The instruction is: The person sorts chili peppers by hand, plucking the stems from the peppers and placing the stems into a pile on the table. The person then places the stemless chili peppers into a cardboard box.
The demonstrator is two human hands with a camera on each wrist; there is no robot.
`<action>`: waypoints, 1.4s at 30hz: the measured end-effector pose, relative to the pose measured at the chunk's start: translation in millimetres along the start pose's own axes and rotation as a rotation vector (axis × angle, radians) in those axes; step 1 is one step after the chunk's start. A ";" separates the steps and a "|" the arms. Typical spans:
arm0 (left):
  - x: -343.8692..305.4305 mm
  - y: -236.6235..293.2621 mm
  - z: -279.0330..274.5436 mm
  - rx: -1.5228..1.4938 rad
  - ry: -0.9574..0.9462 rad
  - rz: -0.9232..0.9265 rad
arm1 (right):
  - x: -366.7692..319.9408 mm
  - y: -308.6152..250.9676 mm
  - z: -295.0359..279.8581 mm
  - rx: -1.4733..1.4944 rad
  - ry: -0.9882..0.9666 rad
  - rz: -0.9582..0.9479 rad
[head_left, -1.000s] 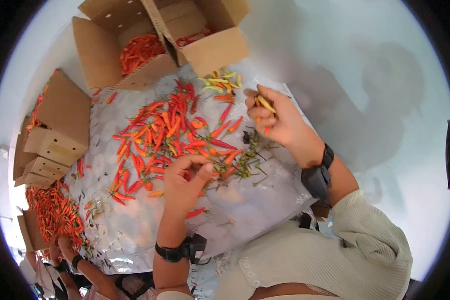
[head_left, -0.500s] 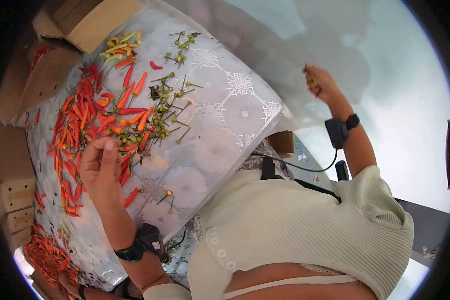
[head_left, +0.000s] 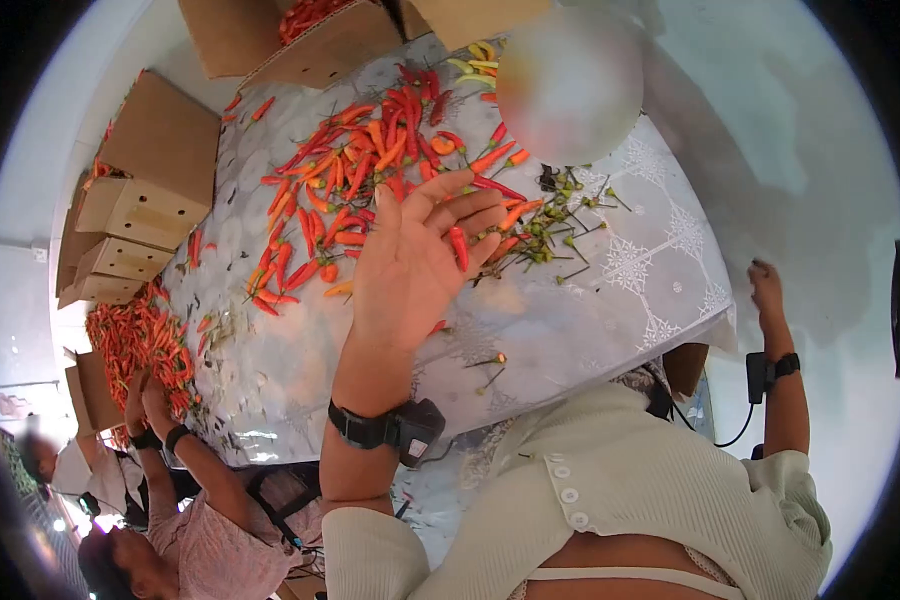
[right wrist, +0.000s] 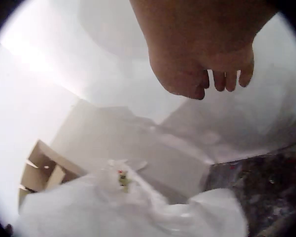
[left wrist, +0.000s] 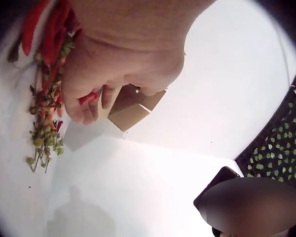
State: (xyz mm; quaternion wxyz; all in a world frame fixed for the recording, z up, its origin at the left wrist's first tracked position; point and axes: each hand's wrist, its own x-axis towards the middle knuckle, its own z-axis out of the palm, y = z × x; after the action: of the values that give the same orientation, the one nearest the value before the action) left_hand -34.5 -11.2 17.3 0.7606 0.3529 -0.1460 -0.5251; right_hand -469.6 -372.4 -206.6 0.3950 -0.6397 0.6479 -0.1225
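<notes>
My left hand (head_left: 410, 255) is turned palm up over the pile of red and orange chili peppers (head_left: 370, 150), its fingers relaxed. A single red chili (head_left: 459, 248) lies across those fingers; its tip also shows in the left wrist view as a red pepper (left wrist: 88, 98). Beside the fingertips are loose green stems (head_left: 560, 225) heaped on the table. My right hand (head_left: 765, 288) is far out to the right, past the table edge. In the right wrist view, its fingers hang loosely over a white plastic sheet (right wrist: 197, 212), with nothing visible in them.
The table (head_left: 660, 250) has a snowflake-patterned plastic cover. Cardboard boxes (head_left: 165, 205) stand along the far and left sides. Yellow peppers (head_left: 477, 68) lie at the back. Another person (head_left: 210, 540) works at a red chili heap (head_left: 145, 340) on the left. A small green-and-red thing (right wrist: 123, 180) shows above the sheet.
My right hand, earlier holding several yellowish peppers over the table, has swung right and down, and no peppers show in it. My left hand has turned palm up with a red chili on it.
</notes>
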 end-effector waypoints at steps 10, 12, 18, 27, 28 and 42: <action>-1.0 17.2 -13.9 0.205 0.036 0.278 | -163.5 -317.5 51.0 0.062 -0.005 -1.101; 0.8 19.1 -20.2 0.202 0.044 0.300 | -187.3 -347.4 81.6 0.044 -0.236 -1.222; -0.4 22.0 -28.9 0.236 0.173 0.334 | -203.9 -380.6 140.2 -0.306 -0.459 -1.488; 6.2 19.5 -34.7 0.270 0.229 0.311 | -195.4 -366.3 155.7 -0.319 -0.564 -1.396; 7.1 19.7 -34.9 0.290 0.246 0.293 | -197.9 -366.7 158.1 -0.295 -0.542 -1.351; 12.5 -3.6 -27.7 1.061 0.228 0.385 | -202.7 -365.4 172.7 0.524 -0.946 -0.902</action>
State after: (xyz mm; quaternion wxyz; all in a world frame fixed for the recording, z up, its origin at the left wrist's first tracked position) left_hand -15.5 -12.6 -6.6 0.5721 0.7076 -0.3684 -0.1906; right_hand -113.1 -180.3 -5.7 0.6861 -0.7143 0.0270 -0.1350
